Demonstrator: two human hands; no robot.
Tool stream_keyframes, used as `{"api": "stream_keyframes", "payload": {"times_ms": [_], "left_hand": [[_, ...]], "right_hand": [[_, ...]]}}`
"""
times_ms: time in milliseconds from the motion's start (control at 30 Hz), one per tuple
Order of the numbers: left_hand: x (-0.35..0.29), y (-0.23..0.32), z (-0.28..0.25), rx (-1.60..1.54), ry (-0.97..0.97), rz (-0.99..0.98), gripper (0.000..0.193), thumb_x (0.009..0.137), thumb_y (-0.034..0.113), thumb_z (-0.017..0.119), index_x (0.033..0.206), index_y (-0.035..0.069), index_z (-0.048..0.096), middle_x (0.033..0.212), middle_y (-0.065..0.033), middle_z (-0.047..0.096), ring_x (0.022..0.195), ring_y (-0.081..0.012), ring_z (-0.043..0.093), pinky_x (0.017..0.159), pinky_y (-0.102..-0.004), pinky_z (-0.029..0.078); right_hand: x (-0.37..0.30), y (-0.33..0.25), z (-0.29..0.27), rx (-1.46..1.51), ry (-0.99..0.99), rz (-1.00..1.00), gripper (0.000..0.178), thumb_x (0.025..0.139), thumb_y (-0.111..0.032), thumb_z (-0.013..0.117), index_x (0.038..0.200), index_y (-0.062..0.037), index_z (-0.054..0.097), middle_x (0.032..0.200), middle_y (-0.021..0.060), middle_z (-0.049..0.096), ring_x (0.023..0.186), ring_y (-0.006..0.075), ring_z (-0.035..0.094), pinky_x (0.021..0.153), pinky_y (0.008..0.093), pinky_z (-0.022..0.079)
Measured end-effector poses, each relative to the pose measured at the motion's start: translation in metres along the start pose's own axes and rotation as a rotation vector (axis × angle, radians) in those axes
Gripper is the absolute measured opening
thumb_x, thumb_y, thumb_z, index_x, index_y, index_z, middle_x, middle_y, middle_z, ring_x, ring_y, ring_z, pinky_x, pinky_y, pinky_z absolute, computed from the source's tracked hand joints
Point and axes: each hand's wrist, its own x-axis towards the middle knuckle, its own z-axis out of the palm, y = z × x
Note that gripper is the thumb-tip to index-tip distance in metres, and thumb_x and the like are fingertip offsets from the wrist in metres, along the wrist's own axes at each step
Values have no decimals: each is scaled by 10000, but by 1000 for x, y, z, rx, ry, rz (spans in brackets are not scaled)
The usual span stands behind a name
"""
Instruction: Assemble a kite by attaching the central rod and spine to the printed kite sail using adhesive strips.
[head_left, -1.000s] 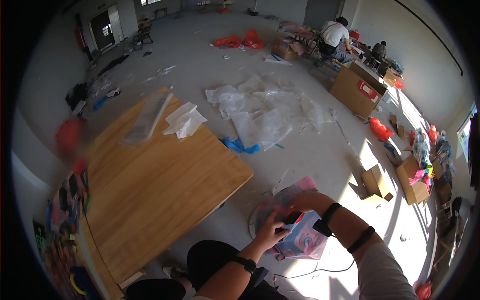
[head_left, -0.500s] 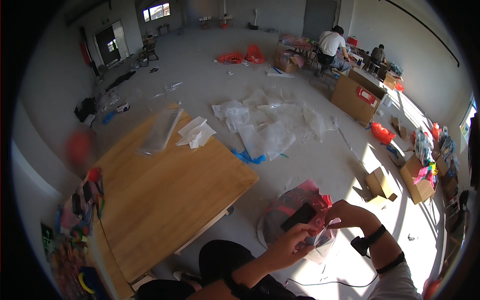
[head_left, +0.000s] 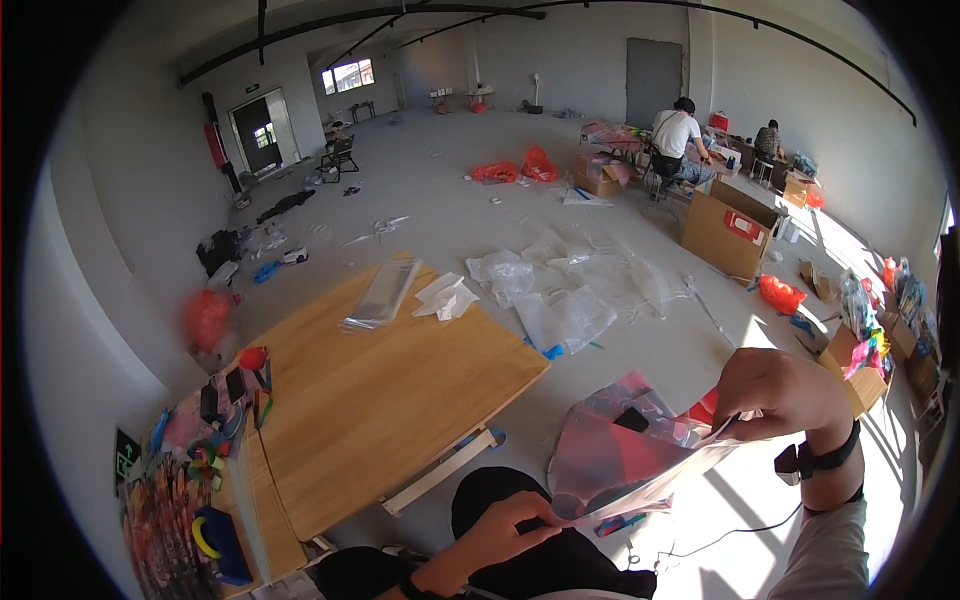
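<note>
Room with pale walls [head_left: 560, 60] and a grey floor [head_left: 420, 190], sunlit at right; one wooden table [head_left: 390, 400], left of centre, bearing a stack of clear plastic sleeves [head_left: 383, 293] and, just beside it, a crumpled white paper [head_left: 445, 297]; at the table's left end, a blue tape holder [head_left: 230, 550] with a yellow ring, near a heap of small coloured articles [head_left: 210, 470]; on the floor beyond, a spread of clear plastic sheeting [head_left: 570, 280], two red bags [head_left: 540, 164] farther back, and a large cardboard box [head_left: 715, 235] to the right; behind it, a seated person in a white top [head_left: 675, 135]; one translucent printed bag [head_left: 610, 450], pink and red, right of the table and in front of the wearer's knees, stretched between both hands; left hand [head_left: 505, 525], thumb and fingers pinched together on its near left corner; right hand [head_left: 785, 395], fingers curled tight on its right-hand edge, a red piece [head_left: 704, 408] just beside; one dark rectangular item [head_left: 632, 420] at the bag's upper part, whether inside or behind cannot be told; one thin black cable [head_left: 740, 530] on the sunlit floor
</note>
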Motion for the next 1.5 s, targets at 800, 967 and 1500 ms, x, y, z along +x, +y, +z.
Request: {"api": "stream_keyframes", "payload": {"times_ms": [800, 967, 1500], "left_hand": [[-195, -4, -203, 566, 915, -425, 388, 874, 40, 666, 1246, 80, 563, 973, -150, 651, 844, -332, 646, 734, -408, 517], [-204, -87, -226, 659, 967, -488, 323, 881, 49, 618, 1199, 78, 570, 994, -164, 651, 910, -363, 647, 789, -455, 519], [-156, -173, -117, 1036, 460, -847, 673, 973, 501, 480, 1540, 161, 355, 1591, -143, 319, 1455, -445, 264, 1129, -661, 237]], "right_hand": [[297, 74, 238, 612, -93, 251, 567, 831, -78, 731, 1365, -41, 543, 931, 83, 700, 820, 167, 665, 742, 303, 534], [353, 77, 286, 229, -33, 190, 557, 819, -102, 705, 1354, -59, 553, 899, 110, 719, 824, 257, 697, 746, 360, 548], [457, 127, 405, 6, 141, 343, 448, 843, -132, 646, 1286, -124, 579, 1237, 159, 617, 1113, 354, 618, 888, 476, 515]]}}
